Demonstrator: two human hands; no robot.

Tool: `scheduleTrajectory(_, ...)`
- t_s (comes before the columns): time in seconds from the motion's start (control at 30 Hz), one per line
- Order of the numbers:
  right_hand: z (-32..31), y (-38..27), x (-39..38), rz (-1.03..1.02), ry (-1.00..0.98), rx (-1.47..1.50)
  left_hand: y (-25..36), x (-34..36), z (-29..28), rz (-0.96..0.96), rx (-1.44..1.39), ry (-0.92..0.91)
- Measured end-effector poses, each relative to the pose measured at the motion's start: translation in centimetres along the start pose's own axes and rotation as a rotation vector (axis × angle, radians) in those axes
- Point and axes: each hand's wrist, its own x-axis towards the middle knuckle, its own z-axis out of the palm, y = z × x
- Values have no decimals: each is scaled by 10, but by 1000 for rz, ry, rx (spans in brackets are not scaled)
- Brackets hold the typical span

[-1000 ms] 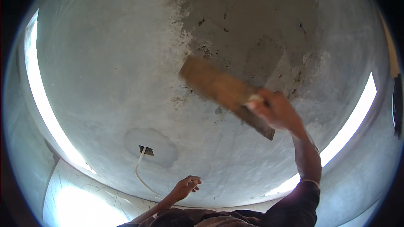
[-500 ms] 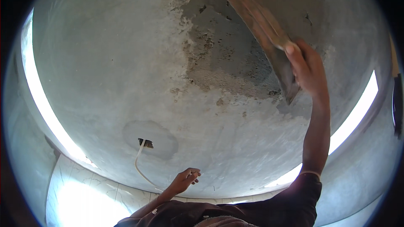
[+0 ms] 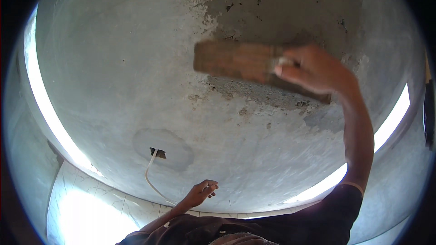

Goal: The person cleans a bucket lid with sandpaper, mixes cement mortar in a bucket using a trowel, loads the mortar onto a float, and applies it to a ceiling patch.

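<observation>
My right hand (image 3: 318, 70), raised at the upper right, is closed round the handle of a long brown plastering float (image 3: 231, 60). The float is slightly blurred and lies nearly crosswise over a grey plastered surface (image 3: 113, 72). Above it spreads a darker, damp-looking patch of plaster (image 3: 286, 7) with small pits. Along its lower edge shows a strip of rough, exposed plaster (image 3: 254, 91); the float and hand cover the rest. Low in the middle, my left hand (image 3: 199, 193) hangs away from the surface with loosely curled, parted fingers and nothing visible in it.
A pale cable (image 3: 147, 177) comes out of a small square hole (image 3: 158, 153) ringed by a smooth grey patch. Bright openings (image 3: 52, 118) curve along the left and right sides. Marbled tiles (image 3: 68, 186) line the wall at the lower left.
The float has swung from a steep slant to nearly crosswise, its far end moving left and down over the rough area. My right forearm has shifted right; the left hand is almost unmoved.
</observation>
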Motion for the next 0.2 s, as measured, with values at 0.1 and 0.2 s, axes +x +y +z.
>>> scheduleTrajectory(0.1,38,5,-17,-111,-35,-132,6,1,-4,15,16,-3)
scheduleTrajectory(0.2,86,40,-32,-490,353,-412,6,-1,-5,30,14,-15)
